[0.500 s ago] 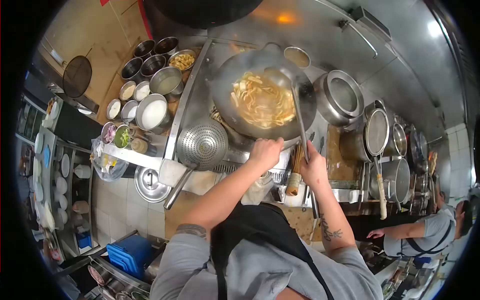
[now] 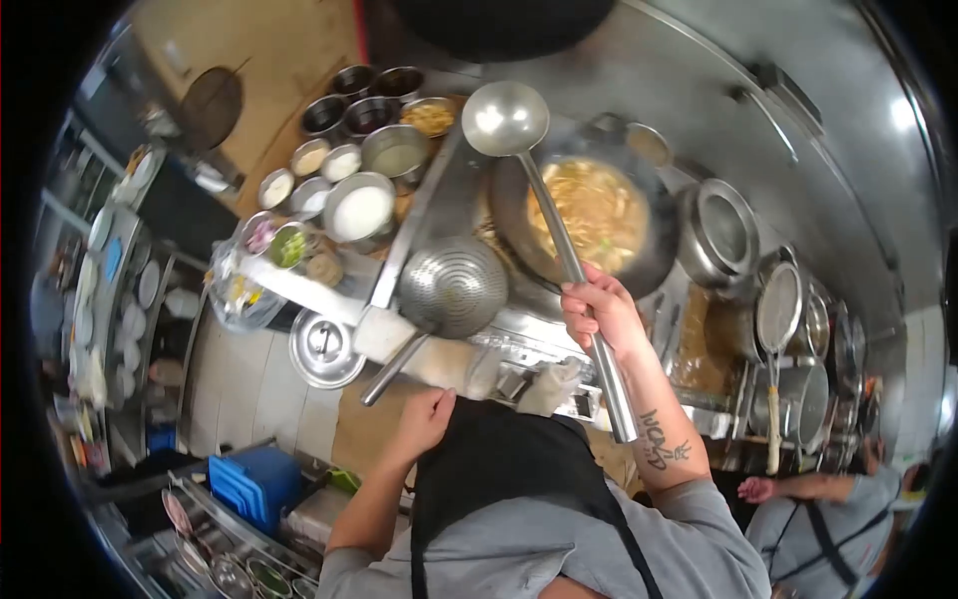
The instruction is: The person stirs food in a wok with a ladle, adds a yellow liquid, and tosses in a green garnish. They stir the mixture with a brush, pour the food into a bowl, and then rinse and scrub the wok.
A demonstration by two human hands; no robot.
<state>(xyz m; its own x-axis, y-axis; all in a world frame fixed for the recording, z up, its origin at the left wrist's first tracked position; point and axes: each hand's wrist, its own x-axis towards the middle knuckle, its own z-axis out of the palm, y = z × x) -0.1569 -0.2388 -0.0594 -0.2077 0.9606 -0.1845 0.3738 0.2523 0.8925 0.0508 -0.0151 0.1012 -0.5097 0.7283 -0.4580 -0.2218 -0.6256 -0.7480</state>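
The left hand [image 2: 425, 424] sat low; the right hand [image 2: 604, 311] was clamped round a ladle [image 2: 555, 222].
Whether the curled left hand gripped anything could not be told. Farther off, the ladle's bowl [image 2: 507, 118] hung left of a wok [image 2: 661, 245] of food [image 2: 591, 212].

Single head-worn camera: wide view, forward and down.

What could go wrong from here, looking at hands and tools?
1. The right hand is near the wok in view, so heat or a splash could reach it.
2. The ladle is raised with its bowl outside the wok; any liquid clinging to it might drip onto the counter.
3. The perforated strainer's handle juts toward the person near the left hand; a bump could shift it.
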